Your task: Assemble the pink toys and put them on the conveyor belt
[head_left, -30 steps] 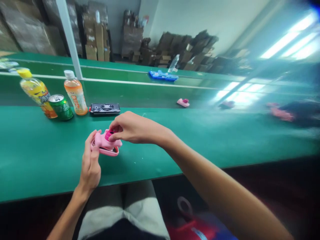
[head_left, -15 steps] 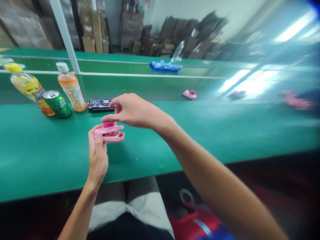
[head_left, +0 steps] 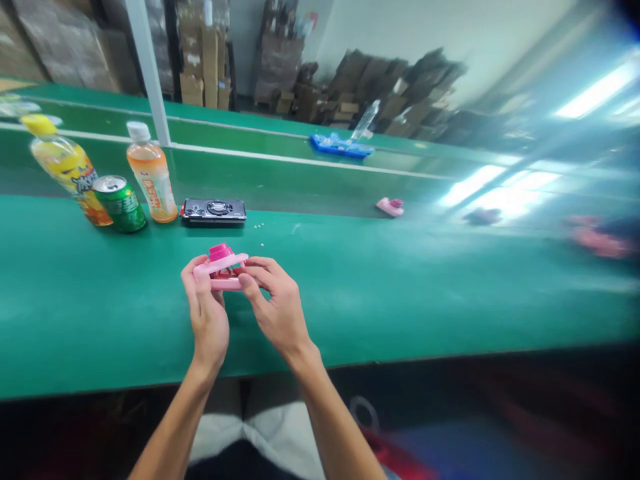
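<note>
Left hand (head_left: 207, 323) is pinching the left end of a pink case (head_left: 226, 285), held over the table (head_left: 95, 300) left of its middle, a bit in from the near edge. Right hand (head_left: 277, 303) has thumb and fingertips on the other end; can't tell if that's a real grip or just contact. I'd guess light, stiff plastic, kinda slick, with fragile guts in the open gap, so hold it by the outer rims. Past it sits a black device (head_left: 215, 212), then a blue tray (head_left: 335, 148) toward the far edge.
</note>
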Tool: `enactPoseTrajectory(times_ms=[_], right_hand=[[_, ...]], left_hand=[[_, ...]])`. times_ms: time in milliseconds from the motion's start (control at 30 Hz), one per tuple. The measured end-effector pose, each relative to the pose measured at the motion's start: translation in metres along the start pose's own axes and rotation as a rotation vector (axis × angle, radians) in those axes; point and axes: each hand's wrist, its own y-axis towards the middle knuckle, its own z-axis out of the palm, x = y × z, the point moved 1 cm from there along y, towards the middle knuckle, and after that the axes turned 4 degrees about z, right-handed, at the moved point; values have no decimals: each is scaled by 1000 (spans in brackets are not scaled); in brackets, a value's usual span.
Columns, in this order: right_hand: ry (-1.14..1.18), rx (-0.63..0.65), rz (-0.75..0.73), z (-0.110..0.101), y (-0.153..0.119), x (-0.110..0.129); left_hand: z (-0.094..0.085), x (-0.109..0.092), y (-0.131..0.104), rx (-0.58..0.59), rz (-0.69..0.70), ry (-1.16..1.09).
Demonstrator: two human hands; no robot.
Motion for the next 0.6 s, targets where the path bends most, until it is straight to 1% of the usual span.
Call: enactPoseTrajectory(times_ms=[100, 200, 300, 400, 500, 600], right_hand=[[-7, -35, 2, 3, -1, -6], [48, -77, 18, 8, -3, -13], [70, -138, -24, 14, -9, -20], [7, -180, -81, 18, -18, -23], [-7, -203, -96, 21, -27, -25], [110, -261, -48, 23, -34, -28]], left_hand=[[1, 7, 3, 28, -5, 30], [2, 10, 6, 46, -44, -14], [1, 7, 6, 70, -99, -134], [-2, 1, 3, 96, -140, -200], [-6, -3, -2, 120, -160, -175], [-10, -4, -7, 145, -189, -127]])
